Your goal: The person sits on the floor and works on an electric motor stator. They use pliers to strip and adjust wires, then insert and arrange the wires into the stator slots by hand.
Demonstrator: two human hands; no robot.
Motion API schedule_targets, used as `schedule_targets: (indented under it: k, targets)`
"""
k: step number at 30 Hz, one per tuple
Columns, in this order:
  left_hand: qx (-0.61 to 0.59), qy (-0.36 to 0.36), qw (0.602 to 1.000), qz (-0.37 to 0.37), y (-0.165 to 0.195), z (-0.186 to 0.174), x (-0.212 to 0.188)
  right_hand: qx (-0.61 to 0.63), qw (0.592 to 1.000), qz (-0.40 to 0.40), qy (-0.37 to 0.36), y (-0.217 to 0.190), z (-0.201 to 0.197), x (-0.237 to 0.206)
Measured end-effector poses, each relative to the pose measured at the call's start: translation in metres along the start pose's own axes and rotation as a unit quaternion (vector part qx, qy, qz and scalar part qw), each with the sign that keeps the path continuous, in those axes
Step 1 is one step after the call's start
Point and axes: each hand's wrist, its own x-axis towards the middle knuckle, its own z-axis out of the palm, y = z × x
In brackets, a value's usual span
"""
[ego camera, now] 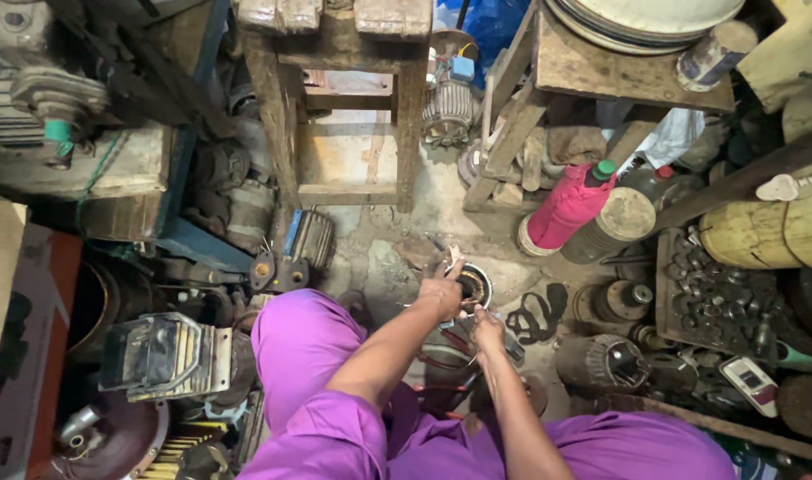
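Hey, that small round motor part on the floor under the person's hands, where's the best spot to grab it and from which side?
Probably by the outer rim of the round motor part, from above: it lies flat, open face up. The left hand already rests on its near-left edge; the right hand is just below.

A wooden stool (345, 107), pink bottle (567, 206) and electric motors (310, 238) crowd the floor.

Only open patch of floor (370, 253) sits ahead of the round stator (474, 286), running up to the wooden stool (348, 107). Left side blocked: finned motor (308, 238) and black grilled housing (168, 356). Right side blocked: black belt loops (535, 316), dark motor body (602, 363), tray of metal parts (713, 298). Red bottle (568, 206) and tin can (612, 227) close off far right.
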Motion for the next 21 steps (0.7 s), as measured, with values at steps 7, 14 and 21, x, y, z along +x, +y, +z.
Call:
schedule_targets:
  k: [7, 14, 21]
  targets:
    - [-0.018, 0.037, 0.999, 0.005, -0.001, 0.012, 0.006, 0.008, 0.996, 0.084, 0.018, 0.000, 0.000, 0.001]
    - [-0.025, 0.120, 0.991, 0.053, -0.009, 0.040, 0.029, -0.087, 0.996, -0.005, 0.004, 0.008, -0.025, -0.011]
    - [-0.031, 0.067, 0.997, 0.032, -0.005, 0.054, 0.033, -0.306, 0.951, 0.010, -0.052, -0.030, -0.116, -0.087]
